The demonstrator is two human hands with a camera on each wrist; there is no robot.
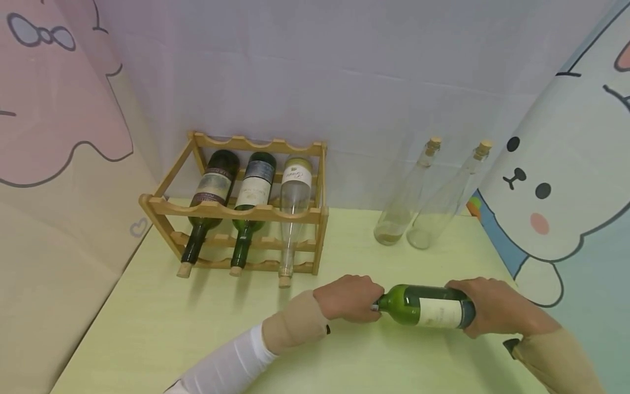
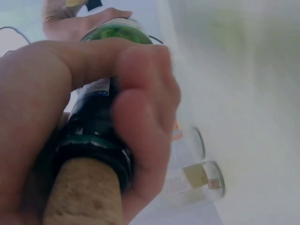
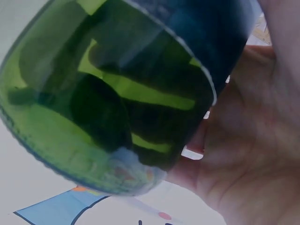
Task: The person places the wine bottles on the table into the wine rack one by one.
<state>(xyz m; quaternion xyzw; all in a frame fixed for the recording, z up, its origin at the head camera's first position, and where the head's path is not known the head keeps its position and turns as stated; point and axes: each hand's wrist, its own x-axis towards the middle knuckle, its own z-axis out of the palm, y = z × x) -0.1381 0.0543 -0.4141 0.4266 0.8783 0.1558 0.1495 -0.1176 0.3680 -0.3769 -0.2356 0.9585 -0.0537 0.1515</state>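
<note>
At near right, the left hand (image 1: 348, 298) grips a corked green wine bottle (image 1: 438, 307) by its neck, the right hand (image 1: 494, 306) by its base; level support seems wisest.

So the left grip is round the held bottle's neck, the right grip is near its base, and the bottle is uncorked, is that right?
Not quite: the held bottle isn't uncorked. The left wrist view shows a cork in it. The left grip is round its neck and the right grip is near its base, as you said.
</note>
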